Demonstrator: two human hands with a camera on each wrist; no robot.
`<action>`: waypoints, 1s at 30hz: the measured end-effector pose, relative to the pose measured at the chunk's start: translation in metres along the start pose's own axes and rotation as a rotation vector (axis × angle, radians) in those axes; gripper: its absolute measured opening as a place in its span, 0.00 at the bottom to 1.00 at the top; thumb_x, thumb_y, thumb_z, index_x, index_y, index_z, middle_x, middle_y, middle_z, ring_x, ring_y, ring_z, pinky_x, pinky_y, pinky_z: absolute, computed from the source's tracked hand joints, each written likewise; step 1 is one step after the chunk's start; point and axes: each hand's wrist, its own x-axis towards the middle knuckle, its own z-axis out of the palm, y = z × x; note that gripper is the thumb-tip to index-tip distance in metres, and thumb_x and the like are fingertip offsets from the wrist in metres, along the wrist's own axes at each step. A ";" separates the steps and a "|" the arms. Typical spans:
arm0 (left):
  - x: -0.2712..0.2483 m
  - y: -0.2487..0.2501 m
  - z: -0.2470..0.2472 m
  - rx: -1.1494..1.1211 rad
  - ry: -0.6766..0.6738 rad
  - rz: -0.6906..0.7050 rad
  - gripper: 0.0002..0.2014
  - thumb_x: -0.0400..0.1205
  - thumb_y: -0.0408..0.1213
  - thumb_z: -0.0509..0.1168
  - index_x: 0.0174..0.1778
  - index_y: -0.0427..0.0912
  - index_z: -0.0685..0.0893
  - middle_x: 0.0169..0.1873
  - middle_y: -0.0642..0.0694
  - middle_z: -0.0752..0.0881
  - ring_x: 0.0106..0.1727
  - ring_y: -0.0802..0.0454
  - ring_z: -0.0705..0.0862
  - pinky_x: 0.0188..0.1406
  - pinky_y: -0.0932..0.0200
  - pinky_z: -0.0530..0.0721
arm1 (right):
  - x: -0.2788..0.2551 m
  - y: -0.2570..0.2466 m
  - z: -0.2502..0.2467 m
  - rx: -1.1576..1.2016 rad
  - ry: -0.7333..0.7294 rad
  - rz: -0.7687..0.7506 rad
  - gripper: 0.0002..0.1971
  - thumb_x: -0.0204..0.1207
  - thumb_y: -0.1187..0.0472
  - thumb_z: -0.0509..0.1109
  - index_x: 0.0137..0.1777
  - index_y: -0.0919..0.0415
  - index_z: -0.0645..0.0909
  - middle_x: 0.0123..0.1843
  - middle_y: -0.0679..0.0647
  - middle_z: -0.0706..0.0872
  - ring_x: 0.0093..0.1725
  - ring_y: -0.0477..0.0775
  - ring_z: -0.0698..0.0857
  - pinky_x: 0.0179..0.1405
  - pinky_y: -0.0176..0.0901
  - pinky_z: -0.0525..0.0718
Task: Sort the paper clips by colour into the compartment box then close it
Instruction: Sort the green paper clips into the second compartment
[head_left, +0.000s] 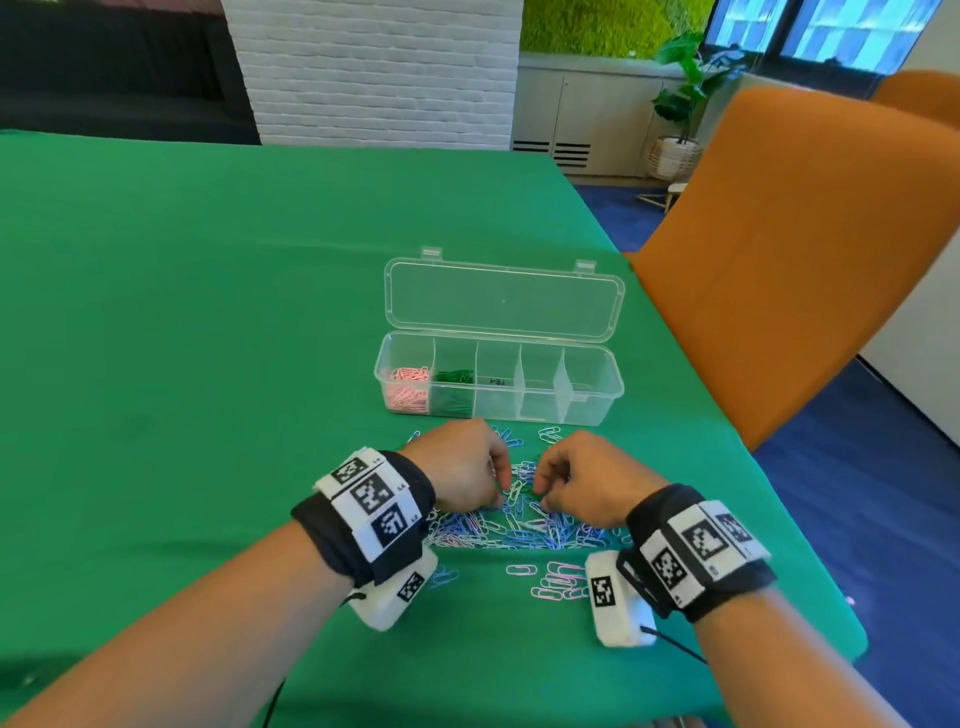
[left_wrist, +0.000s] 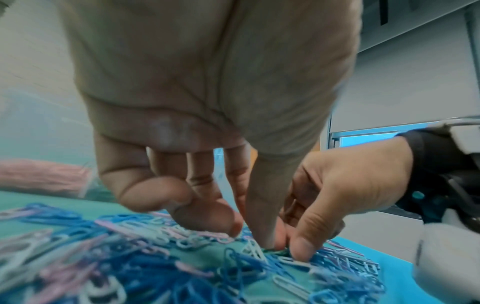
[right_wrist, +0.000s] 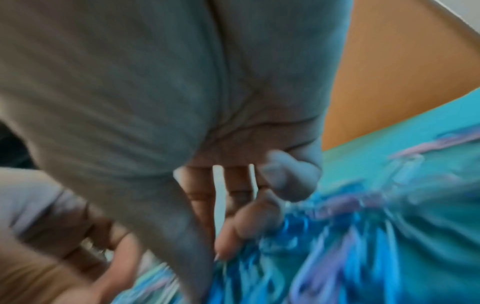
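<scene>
A loose heap of small blue, white and lilac coated-wire paper clips (head_left: 511, 525) is spread on the green cloth-covered table (head_left: 208, 312), at 6 o'clock from the clear plastic five-compartment box (head_left: 498, 384), whose hinged lid (head_left: 504, 301) is laid open. Pink and green clips are held in its two leftmost compartments. The clips are judged light, springy, slippery and easily tangled, best nipped at one rounded end. A green clip appears to be pinched by the left hand (head_left: 462, 462); whether anything is grasped by the curled right hand (head_left: 582, 480) cannot be told.
</scene>
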 end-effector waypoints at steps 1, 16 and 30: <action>0.001 0.001 0.003 -0.008 -0.003 0.004 0.06 0.76 0.37 0.76 0.42 0.51 0.87 0.41 0.52 0.89 0.46 0.50 0.88 0.51 0.52 0.86 | 0.002 0.000 0.003 -0.014 -0.004 -0.001 0.06 0.74 0.65 0.77 0.40 0.53 0.86 0.35 0.45 0.86 0.36 0.44 0.83 0.43 0.39 0.82; 0.016 0.014 0.013 0.141 0.114 0.064 0.05 0.76 0.41 0.77 0.46 0.51 0.90 0.30 0.60 0.80 0.38 0.54 0.82 0.41 0.59 0.76 | 0.001 0.012 -0.007 0.052 0.179 -0.057 0.05 0.77 0.63 0.69 0.41 0.57 0.85 0.41 0.50 0.88 0.36 0.45 0.83 0.41 0.41 0.83; 0.016 0.022 0.006 0.262 0.093 0.043 0.04 0.76 0.43 0.76 0.42 0.48 0.91 0.36 0.54 0.89 0.40 0.53 0.85 0.40 0.58 0.81 | 0.007 0.018 -0.009 0.282 0.334 -0.072 0.05 0.78 0.65 0.72 0.41 0.58 0.84 0.37 0.48 0.85 0.35 0.43 0.81 0.40 0.33 0.82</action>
